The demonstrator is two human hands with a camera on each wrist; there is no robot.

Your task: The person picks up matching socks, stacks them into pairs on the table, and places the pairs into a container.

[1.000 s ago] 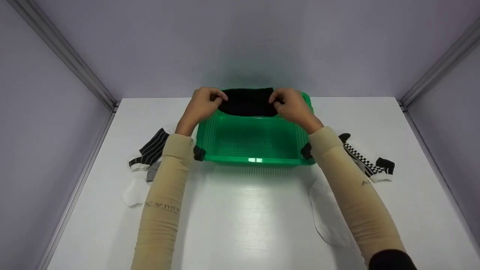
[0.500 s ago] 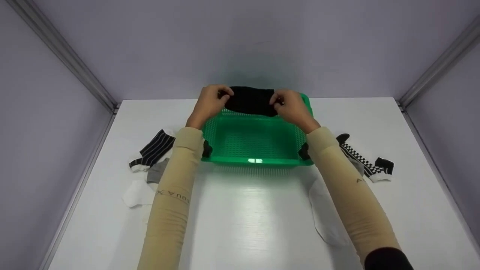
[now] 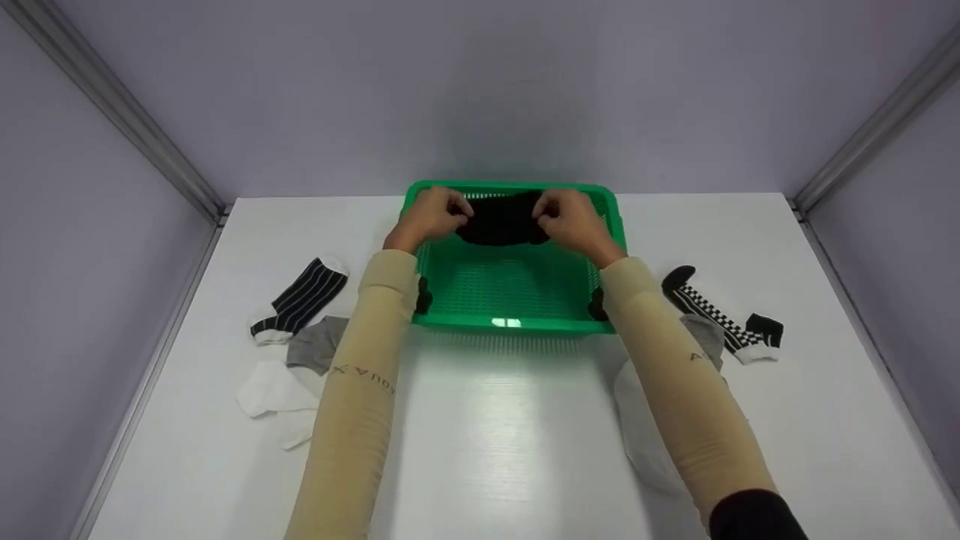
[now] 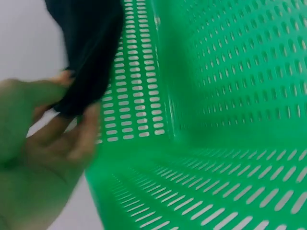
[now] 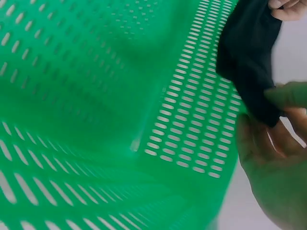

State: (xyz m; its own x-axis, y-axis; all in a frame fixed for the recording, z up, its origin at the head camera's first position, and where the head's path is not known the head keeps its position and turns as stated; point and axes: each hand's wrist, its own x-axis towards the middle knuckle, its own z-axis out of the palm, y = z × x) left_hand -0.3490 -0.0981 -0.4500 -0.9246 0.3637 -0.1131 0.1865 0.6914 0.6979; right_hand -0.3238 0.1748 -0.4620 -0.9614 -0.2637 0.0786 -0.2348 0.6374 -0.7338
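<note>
A black sock is stretched sideways between my two hands, above the far part of the green basket. In the head view, my left hand pinches its left end between thumb and fingers. My right hand pinches the right end the same way. From the left wrist, the black sock hangs beside the basket's slotted wall. In the right wrist view it sags between both hands, with the sock bent in the middle.
Left of the basket lie a black striped sock, a grey sock and white socks. To the right are a checkered sock, a grey sock and a white piece, partly under the forearm. A wall stands behind the basket.
Both hands have come down and slightly nearer with the black sock, which now overlaps the basket's inside. The left hand has moved right toward the right hand, so the sock spans less width.
</note>
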